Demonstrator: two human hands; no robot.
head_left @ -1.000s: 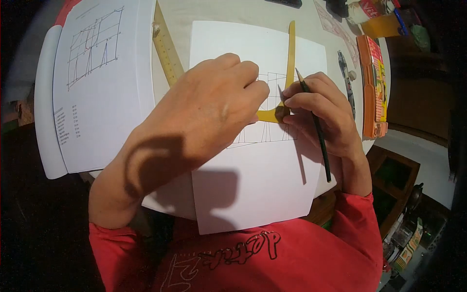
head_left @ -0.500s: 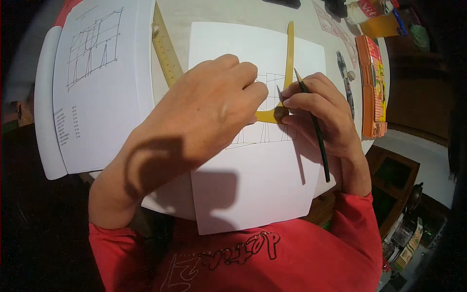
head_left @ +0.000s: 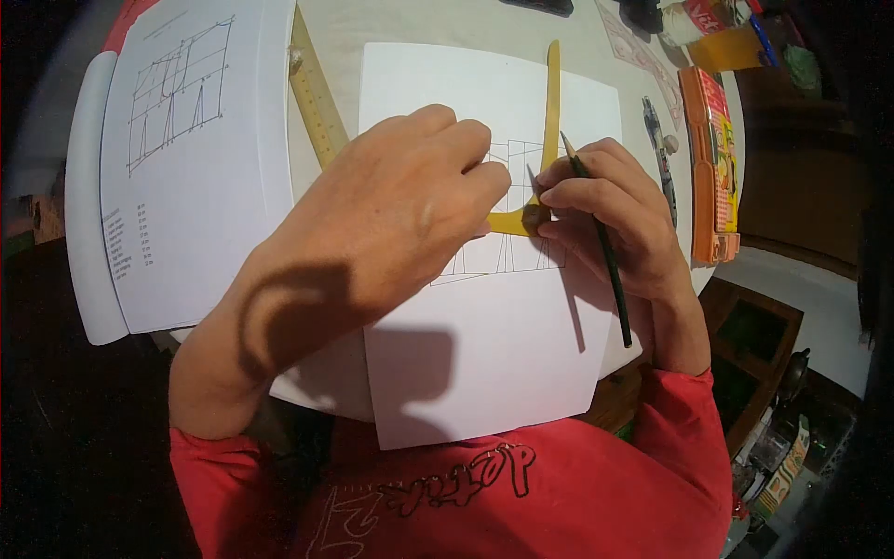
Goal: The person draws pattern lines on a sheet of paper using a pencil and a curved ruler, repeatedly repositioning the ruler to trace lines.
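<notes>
A yellow L-shaped ruler [head_left: 552, 102] lies across a white sheet [head_left: 484, 363] that bears a pencil-line drawing [head_left: 507, 256]. My left hand [head_left: 410, 191], fingers curled, grips the end of the ruler's short arm; its fingertips are mostly hidden under the hand. At the ruler's corner, my right hand [head_left: 619, 210] pinches the ruler between thumb and fingers. A dark green pencil [head_left: 610, 265] also rests in my right hand, its tip pointing up and away from the sheet.
An open book [head_left: 205, 214] with a printed diagram lies at the left, beside a straight yellow ruler [head_left: 317, 98]. Right of the sheet are a pen [head_left: 661, 149], an eraser [head_left: 670, 143] and an orange pencil case [head_left: 703, 168]. A bottle [head_left: 726, 51] lies at the top right.
The sheet and L-shaped ruler have shifted very slightly left in view. Both hands keep the same hold.
</notes>
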